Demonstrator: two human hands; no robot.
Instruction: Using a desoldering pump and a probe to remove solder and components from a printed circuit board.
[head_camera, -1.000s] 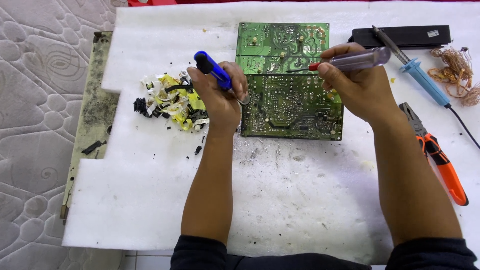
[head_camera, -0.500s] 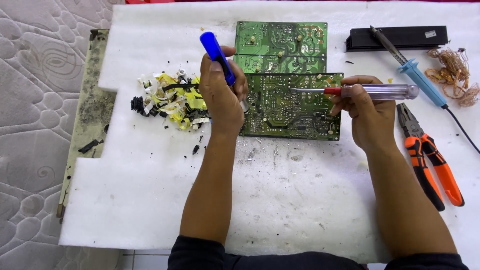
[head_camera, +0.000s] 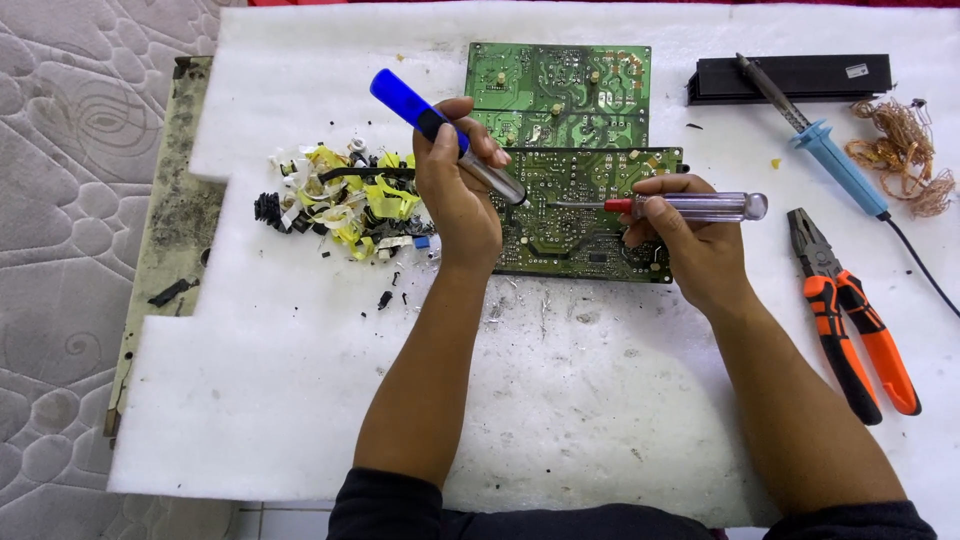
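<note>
Green printed circuit board (head_camera: 585, 215) lies flat on the white foam sheet (head_camera: 560, 420), centre of frame, just below a second green board (head_camera: 557, 92) that touches its top edge. Left hand (head_camera: 455, 195) is clenched round a blue-handled soldering iron (head_camera: 440, 130), handle tilted to the upper left, metal tip down on the near board's left part. Right hand (head_camera: 690, 235) grips a clear-handled screwdriver with a red collar (head_camera: 690, 206), held roughly level, shaft pointing left onto the same board. Pile of yellow, white and black component scraps (head_camera: 340, 205) sits left of the left hand. Right side: orange-handled pliers (head_camera: 850, 315), a second light-blue iron (head_camera: 825, 150), black rectangular bar (head_camera: 790, 77), tangle of copper wire (head_camera: 900, 150).
</note>
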